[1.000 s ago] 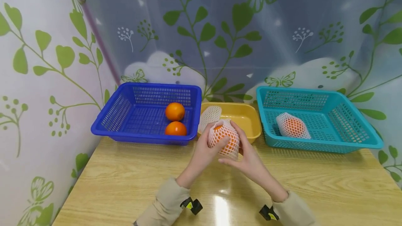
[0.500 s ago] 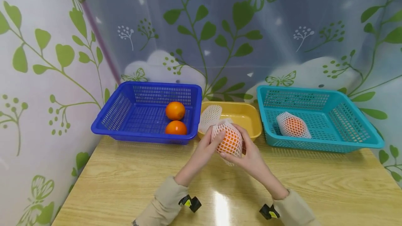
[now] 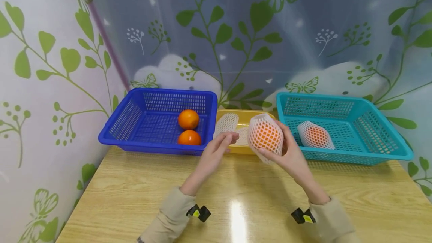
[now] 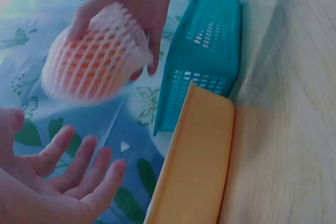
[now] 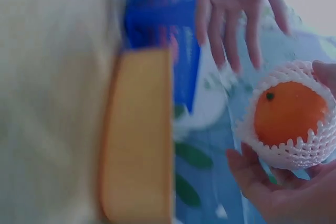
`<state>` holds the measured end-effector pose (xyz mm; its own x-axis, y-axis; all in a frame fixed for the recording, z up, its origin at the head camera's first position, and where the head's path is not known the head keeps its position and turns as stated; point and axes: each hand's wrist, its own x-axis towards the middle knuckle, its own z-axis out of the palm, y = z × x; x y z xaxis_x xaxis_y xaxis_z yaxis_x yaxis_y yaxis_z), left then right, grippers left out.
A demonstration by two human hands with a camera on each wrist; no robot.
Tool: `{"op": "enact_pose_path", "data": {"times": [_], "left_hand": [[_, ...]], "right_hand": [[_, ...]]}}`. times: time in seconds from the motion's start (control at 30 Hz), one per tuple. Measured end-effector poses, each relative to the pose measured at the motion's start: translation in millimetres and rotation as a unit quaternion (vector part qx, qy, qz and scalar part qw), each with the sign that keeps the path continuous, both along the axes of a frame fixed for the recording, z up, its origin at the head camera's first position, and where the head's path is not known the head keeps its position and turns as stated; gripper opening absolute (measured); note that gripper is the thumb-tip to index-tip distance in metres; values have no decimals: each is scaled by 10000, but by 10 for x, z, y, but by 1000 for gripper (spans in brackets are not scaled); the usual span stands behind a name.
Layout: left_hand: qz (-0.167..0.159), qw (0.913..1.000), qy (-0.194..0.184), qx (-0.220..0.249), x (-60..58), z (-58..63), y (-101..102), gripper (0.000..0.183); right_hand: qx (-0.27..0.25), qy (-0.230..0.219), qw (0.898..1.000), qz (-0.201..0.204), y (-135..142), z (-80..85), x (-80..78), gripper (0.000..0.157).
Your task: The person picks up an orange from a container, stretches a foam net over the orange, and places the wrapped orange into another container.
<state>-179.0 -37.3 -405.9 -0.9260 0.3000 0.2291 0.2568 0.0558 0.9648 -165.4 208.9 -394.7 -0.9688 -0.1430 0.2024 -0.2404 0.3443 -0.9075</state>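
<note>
My right hand (image 3: 291,156) grips an orange (image 3: 266,136) wrapped in a white foam net sleeve (image 4: 113,32), held up in front of the yellow basket. In the right wrist view the sleeve's one end gapes, showing bare peel and the green stem spot of the orange (image 5: 289,111). Apart from it, my left hand (image 3: 214,155) hovers to the left with nothing in it; its fingers are spread and relaxed in the left wrist view. Behind the hands, the yellow basket (image 3: 248,150) contains loose foam net sleeves (image 3: 227,123).
At left, a blue basket (image 3: 158,146) holds two bare oranges (image 3: 189,119). A teal basket (image 3: 351,156) at right contains another net-wrapped orange (image 3: 316,136). All the baskets stand along the back of the wooden table (image 3: 135,190), against a leaf-patterned curtain (image 3: 243,48).
Both hands held the wrapped orange before. The left hand has let go and drawn left, while the right hand has carried the orange right and slightly up.
</note>
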Motion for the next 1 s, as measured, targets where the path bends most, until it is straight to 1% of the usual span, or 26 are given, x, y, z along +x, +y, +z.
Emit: {"op": "enact_pose_path", "data": {"times": [0.1,0.23,0.33,0.4,0.43,0.5,0.6,0.7,0.77,0.87,1.0], "left_hand": [[-2,10000,15,-42,-13,28,-63,35],[86,9999,88,-63,-53,45,-174,30],[152,9998,75,54,-92,56,-269,27],[174,9997,53,172,-116,73,-333,27],[203,9996,59,191,-125,84,-363,26],[310,9993,92,174,-149,102,-424,26],[499,9986,123,74,-183,124,-520,26],[698,9975,132,-5,-214,124,-601,26],[827,9965,130,-57,-233,123,-645,26],[972,9951,145,-73,-258,119,-702,27],[1152,9933,124,2,-289,124,-770,26]], "right_hand": [[52,-41,9993,-370,217,135,-33,87],[223,158,9945,-1015,565,248,-113,88],[476,262,9859,-1586,879,282,-200,90],[728,217,9779,-1949,1088,296,-266,92],[879,216,9735,-2101,1190,290,-302,94],[1170,209,9669,-2260,1392,266,-380,97],[1811,169,9560,-2303,1653,181,-493,98],[2501,-109,9430,-2191,1859,85,-567,97],[2889,-409,9326,-2124,1958,35,-599,98],[3329,-1018,9180,-1902,2062,1,-635,102],[3956,-1835,8915,-1227,2146,3,-673,108]]}}
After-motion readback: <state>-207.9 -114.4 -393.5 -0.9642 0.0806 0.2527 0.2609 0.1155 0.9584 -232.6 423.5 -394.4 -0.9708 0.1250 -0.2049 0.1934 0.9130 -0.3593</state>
